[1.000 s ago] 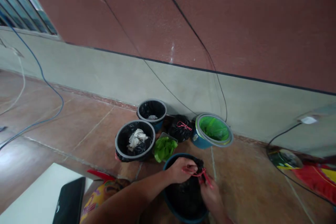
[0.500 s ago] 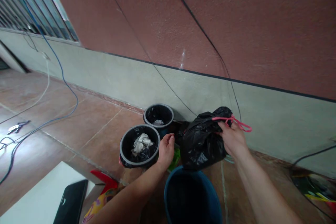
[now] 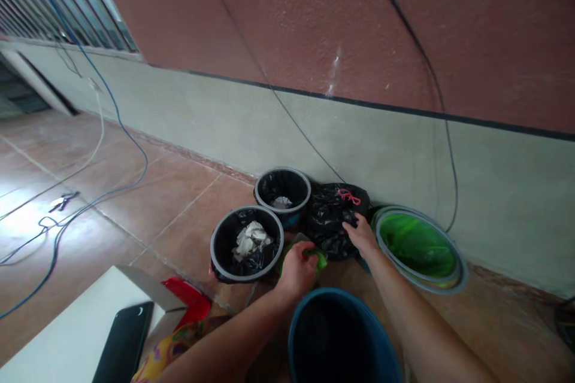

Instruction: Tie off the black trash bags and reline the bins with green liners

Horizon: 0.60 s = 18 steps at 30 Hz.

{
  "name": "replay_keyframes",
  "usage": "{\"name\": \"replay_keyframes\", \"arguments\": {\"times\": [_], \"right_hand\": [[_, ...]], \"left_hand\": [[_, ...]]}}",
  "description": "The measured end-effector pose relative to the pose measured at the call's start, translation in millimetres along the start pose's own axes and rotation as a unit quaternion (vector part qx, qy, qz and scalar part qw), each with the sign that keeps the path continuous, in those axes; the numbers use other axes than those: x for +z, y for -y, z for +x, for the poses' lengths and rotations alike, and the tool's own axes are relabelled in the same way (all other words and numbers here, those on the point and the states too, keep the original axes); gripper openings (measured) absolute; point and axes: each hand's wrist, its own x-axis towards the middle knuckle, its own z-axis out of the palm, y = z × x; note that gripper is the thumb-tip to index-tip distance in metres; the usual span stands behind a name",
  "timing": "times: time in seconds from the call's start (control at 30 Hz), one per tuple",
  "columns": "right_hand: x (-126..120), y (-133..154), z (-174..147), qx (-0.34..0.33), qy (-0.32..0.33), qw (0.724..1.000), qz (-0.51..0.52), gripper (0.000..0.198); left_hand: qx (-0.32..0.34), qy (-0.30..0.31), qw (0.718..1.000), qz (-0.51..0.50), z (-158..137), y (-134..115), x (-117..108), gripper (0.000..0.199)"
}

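Note:
Beside the wall sits a tied black garbage bag [image 3: 332, 230] with a pink drawstring [image 3: 349, 195] knotted on top. My right hand [image 3: 363, 238] touches its right side, thumb and fingers apart. My left hand [image 3: 297, 268] is closed on a bright green plastic bag [image 3: 320, 258], low between the bins; part of this bag is hidden behind the hand. Below both hands stands a blue bin [image 3: 296, 335], its inside dark. To the left are a black-lined bin [image 3: 215, 257] with crumpled white paper and another lined bin [image 3: 308, 194] behind it.
Grey-rimmed bins with a green liner [image 3: 415, 245] lean by the wall at right. At lower left, a white surface [image 3: 67, 335] carries a black phone [image 3: 123, 341], with a red object [image 3: 191, 299] beside it. Cables [image 3: 130, 185] and keys [image 3: 63, 200] lie on the tiled floor.
The black garbage bag has gone from my raised right hand down to the floor by the wall. My left hand has moved right and closed on the green plastic bag. The view has shifted right.

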Motion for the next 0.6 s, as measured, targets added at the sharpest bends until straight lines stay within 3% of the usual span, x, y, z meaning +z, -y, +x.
{"name": "replay_keyframes", "arguments": {"times": [0.2, 0.43, 0.5, 0.6], "right_hand": [[6, -5, -2, -0.043, -0.025, 0.988, -0.146, 0.066], [5, -7, 12, -0.05, -0.056, 0.977, -0.199, 0.078], [11, -12, 20, -0.035, -0.035, 0.978, -0.205, 0.08], [27, -21, 30, -0.033, 0.051, 0.977, -0.205, 0.075]], "left_hand": [[0.037, 0.036, 0.998, 0.031, -15, -3, 5, 0.032], [0.026, 0.025, 0.999, 0.033, -17, -9, -2, 0.031], [0.018, 0.028, 0.999, 0.021, -17, -8, -3, 0.032], [0.011, 0.038, 0.999, 0.007, -15, -7, -4, 0.033]]}}
